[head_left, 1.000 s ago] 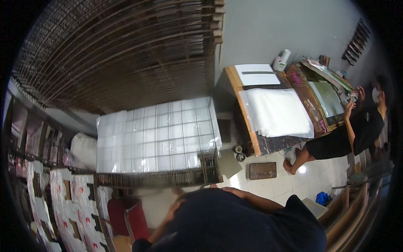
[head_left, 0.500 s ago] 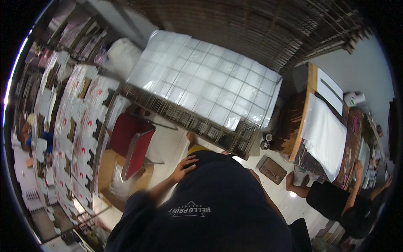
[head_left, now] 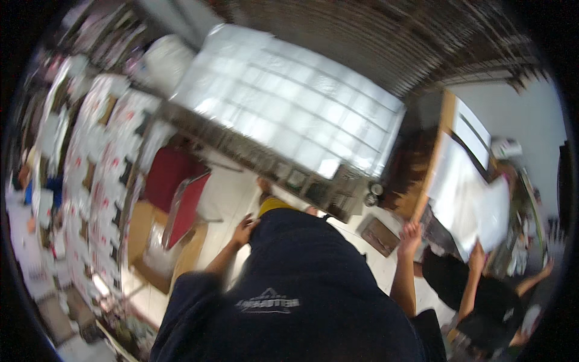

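Note:
My left hand (head_left: 244, 228) hangs beside my dark shirt with its fingers apart, holding nothing that I can see. My right hand (head_left: 410, 239) is raised at the near end of a wooden-edged frame (head_left: 435, 166). Its fingers overlap the frame's corner and are blurred, so a grip cannot be made out. Inside the frame area lies a large white sheet (head_left: 455, 187), partly lifted at its right side. A co-worker's hand (head_left: 477, 260) is at the sheet's near edge.
A metal rack (head_left: 289, 172) topped with plastic-covered white panels (head_left: 289, 90) stands ahead. At left are a red chair (head_left: 175, 169), a cardboard box (head_left: 142, 259) and stacked white printed sheets (head_left: 99, 157). A brown tray (head_left: 380, 235) lies on the tiled floor.
My right hand has come up from beside my body to the frame's corner. My left hand has moved slightly left. The co-worker's hand has shifted to the white sheet, whose right side has lifted.

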Motion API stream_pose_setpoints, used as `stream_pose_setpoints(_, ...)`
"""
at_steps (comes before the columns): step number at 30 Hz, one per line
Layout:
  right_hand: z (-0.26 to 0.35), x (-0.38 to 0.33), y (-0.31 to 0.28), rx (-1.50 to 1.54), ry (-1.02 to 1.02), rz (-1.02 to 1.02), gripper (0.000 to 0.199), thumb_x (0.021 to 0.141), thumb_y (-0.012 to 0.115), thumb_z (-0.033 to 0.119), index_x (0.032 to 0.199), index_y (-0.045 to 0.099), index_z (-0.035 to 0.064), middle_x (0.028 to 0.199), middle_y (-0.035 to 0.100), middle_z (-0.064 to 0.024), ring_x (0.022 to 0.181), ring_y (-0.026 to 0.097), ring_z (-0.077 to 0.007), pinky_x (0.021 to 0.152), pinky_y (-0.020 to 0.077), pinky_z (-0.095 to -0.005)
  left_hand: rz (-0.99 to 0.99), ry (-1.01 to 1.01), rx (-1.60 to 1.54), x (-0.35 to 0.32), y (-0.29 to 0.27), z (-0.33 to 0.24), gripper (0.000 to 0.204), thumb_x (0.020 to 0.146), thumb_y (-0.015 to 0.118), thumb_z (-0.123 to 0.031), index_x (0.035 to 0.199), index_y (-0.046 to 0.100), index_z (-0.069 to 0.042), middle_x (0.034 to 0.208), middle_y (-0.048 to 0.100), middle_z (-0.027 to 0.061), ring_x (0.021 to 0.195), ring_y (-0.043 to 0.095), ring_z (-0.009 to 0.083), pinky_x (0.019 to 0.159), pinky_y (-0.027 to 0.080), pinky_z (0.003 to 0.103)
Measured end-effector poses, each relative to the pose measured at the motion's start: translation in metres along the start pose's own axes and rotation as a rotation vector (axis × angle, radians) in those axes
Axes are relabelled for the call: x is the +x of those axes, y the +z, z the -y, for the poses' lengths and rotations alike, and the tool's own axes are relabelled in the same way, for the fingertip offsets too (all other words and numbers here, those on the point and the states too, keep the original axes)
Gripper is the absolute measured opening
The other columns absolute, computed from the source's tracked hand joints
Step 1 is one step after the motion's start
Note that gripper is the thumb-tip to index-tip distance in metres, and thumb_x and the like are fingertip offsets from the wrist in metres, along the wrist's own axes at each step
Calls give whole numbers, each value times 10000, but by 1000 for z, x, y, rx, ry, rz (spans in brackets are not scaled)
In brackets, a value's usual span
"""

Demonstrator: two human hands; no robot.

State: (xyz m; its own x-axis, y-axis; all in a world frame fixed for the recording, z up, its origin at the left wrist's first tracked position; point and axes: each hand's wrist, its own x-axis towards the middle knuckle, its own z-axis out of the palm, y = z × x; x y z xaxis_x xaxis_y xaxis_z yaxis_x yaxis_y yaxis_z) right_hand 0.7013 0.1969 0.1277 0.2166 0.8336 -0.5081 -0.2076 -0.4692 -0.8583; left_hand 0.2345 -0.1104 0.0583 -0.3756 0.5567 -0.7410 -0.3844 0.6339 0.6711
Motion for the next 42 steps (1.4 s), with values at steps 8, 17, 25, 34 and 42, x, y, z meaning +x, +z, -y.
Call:
stream_pose_setpoints(8,-5,61,-5,814,53,-340,305,876,363,246,1122,411,71,1189,480,-167,1060,509,-303,865,464,-385,51,196,459,89,-64,68,541,821,547,-371,1225,441,-27,1100,547,187,1028,519,243,865,410,331)
stream_pose_setpoints(17,34,72,5,921,40,-477,702,829,439,526,1247,256,-7,1188,460,-212,1034,525,-304,837,474,-371,-58,-8,598,54,-43,-77,622,811,543,-461,1239,425,-26,1145,520,178,1028,518,264,854,415,363)
stream_pose_setpoints(25,59,143,10,794,150,-742,487,744,679,291,1053,466,-19,1005,560,-157,813,575,-245,611,481,-319,28,197,780,53,-33,-98,614,785,574,-447,1238,443,-55,1146,524,190,1002,525,257,835,414,368)
stream_pose_setpoints(34,70,75,17,548,-182,-768,283,758,602,72,962,408,48,869,545,-93,714,539,-170,562,449,-279,-56,317,532,32,26,-130,524,819,556,-388,1194,470,-32,1048,556,136,916,524,209,782,411,328)
stream_pose_setpoints(42,188,-68,37,518,-587,-400,421,764,585,45,1081,319,125,881,498,-34,740,520,-122,591,438,-277,672,-56,212,-3,222,-260,703,797,485,-564,1282,348,-73,1176,490,159,1053,489,272,859,411,403)
